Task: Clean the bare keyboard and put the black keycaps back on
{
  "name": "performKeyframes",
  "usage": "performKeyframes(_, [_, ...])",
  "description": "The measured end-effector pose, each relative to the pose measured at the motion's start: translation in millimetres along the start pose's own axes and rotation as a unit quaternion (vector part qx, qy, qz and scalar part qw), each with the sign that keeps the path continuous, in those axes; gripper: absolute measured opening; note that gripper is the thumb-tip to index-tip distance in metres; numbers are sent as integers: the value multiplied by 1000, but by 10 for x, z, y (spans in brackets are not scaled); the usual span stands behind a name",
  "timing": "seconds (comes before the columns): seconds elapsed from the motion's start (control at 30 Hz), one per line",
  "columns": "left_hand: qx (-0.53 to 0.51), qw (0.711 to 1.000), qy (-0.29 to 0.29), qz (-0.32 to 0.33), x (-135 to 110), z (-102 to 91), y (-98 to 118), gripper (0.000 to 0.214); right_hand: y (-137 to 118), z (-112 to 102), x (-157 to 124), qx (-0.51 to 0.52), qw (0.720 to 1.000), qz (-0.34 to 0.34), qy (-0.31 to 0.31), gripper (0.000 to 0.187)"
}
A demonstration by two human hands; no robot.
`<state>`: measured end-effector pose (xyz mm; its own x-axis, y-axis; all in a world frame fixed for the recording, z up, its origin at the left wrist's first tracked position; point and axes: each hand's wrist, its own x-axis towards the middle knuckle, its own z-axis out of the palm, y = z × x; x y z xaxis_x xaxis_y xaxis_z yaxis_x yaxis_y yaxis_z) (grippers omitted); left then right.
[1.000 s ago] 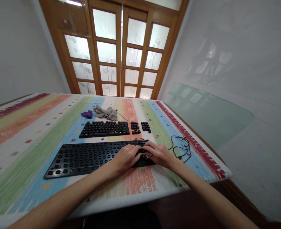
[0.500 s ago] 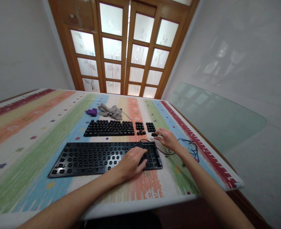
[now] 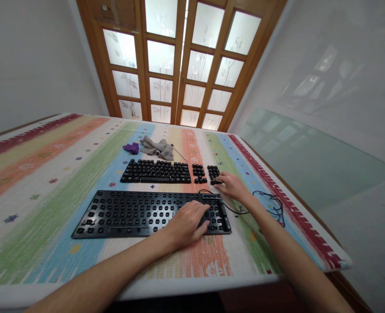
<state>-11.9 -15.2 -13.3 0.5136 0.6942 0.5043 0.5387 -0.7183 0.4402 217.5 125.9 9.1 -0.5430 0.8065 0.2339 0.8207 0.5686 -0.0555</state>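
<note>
A black keyboard [image 3: 130,213] stripped of its keycaps lies across the striped cloth in front of me. My left hand [image 3: 189,222] rests palm-down on its right part, thumb apart from the fingers, holding nothing. Beyond it, loose black keycaps are laid out in keyboard order: a wide main block [image 3: 156,172], a small cluster [image 3: 198,171] and a number-pad group [image 3: 213,171]. Just at the near edge of that group, my right hand [image 3: 231,186] pinches a black keycap [image 3: 215,182] low over the cloth. The fingertips partly hide it.
Behind the keycaps lie a purple cloth [image 3: 131,148], a grey rag [image 3: 157,148] and a thin stick [image 3: 180,152]. The keyboard's black cable [image 3: 275,204] is coiled to the right of my right hand. A glass-paned wooden door [image 3: 179,65] stands past the table.
The view has shifted slightly, so the table things appear a bit further right. My right hand has brought the keycap closer to the number-pad group. My left hand stays on the keyboard.
</note>
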Motion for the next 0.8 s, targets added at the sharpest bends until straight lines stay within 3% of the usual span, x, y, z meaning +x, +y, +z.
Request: performKeyframes(0.8, [4, 1000, -6, -2, 4, -20, 13, 33, 78, 42, 96, 7, 1000, 1, 0, 18])
